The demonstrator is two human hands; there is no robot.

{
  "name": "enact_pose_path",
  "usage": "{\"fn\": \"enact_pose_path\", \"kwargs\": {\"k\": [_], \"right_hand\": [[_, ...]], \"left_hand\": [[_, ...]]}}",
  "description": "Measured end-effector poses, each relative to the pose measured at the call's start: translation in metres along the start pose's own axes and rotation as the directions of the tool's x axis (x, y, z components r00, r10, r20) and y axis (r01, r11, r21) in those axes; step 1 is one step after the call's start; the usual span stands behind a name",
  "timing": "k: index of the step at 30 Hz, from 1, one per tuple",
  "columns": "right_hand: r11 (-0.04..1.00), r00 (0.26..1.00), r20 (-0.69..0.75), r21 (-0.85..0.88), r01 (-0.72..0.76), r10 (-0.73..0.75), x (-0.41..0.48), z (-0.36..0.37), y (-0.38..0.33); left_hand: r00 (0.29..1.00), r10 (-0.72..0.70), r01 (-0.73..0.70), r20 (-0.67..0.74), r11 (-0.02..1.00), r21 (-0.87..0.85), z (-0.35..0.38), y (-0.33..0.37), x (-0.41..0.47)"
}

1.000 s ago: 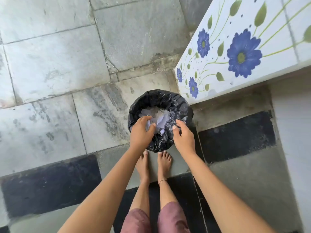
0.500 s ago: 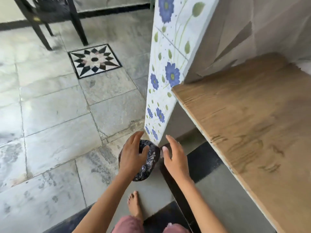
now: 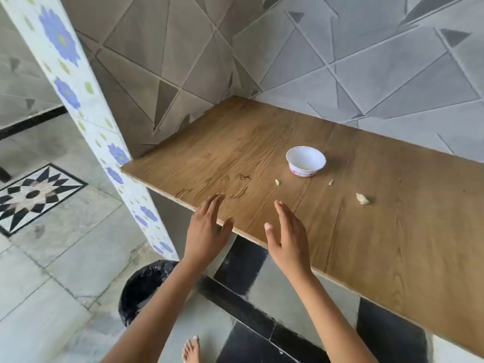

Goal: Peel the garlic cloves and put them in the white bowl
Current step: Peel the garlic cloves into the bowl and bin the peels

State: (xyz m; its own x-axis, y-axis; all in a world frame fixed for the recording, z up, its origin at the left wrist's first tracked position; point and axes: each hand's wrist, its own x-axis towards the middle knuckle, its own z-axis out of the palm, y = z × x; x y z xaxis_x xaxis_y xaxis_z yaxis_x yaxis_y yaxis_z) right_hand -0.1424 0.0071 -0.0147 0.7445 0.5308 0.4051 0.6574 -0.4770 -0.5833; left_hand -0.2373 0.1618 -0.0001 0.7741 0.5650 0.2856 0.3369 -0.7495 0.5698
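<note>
A small white bowl (image 3: 305, 161) with a pink pattern stands on the wooden counter (image 3: 379, 244), something pale yellow at its bottom. In front of it lie three garlic pieces: a small clove (image 3: 277, 182), a tiny sliver (image 3: 330, 182) and a larger clove (image 3: 362, 199) to the right. My left hand (image 3: 207, 229) hovers over the counter's near edge with straight fingers and holds nothing. My right hand (image 3: 286, 237) is beside it over the counter, fingers spread, also empty. Both hands are well short of the garlic.
A bin lined with a black bag (image 3: 142, 289) stands on the floor below my left arm, next to a white pillar with blue flowers (image 3: 78, 100). Grey patterned tiles form the wall behind the counter. My bare foot (image 3: 191, 349) shows at the bottom.
My view has lifted from the bin on the floor up to the counter. Both hands rose from the bin's rim to the counter edge, empty and spread.
</note>
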Motion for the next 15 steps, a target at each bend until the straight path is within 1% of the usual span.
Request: {"fn": "enact_pose_path", "kwargs": {"k": [4, 6, 8, 12, 15], "right_hand": [[0.965, 0.986, -0.021, -0.203, -0.166, 0.165, -0.017, -0.057, 0.054], [0.941, 0.978, -0.060, -0.267, -0.207, 0.198, -0.018, -0.074, 0.074], [0.894, 0.965, -0.061, -0.366, -0.260, 0.256, -0.013, -0.087, 0.092], [0.788, 0.914, -0.002, -0.507, -0.350, 0.405, -0.008, -0.090, 0.122], [0.748, 0.891, 0.020, -0.551, -0.369, 0.454, -0.013, -0.080, 0.132]], "left_hand": [[0.979, 0.147, -0.145, 0.142, 0.989, -0.023, 0.038, 0.060, 0.016], [0.967, 0.183, -0.185, 0.176, 0.983, -0.007, 0.053, 0.078, 0.026], [0.957, 0.208, -0.212, 0.203, 0.977, 0.002, 0.066, 0.093, 0.041], [0.933, 0.265, -0.278, 0.244, 0.960, 0.021, 0.088, 0.104, 0.070], [0.910, 0.283, -0.311, 0.304, 0.949, 0.047, 0.102, 0.098, 0.095]]}}
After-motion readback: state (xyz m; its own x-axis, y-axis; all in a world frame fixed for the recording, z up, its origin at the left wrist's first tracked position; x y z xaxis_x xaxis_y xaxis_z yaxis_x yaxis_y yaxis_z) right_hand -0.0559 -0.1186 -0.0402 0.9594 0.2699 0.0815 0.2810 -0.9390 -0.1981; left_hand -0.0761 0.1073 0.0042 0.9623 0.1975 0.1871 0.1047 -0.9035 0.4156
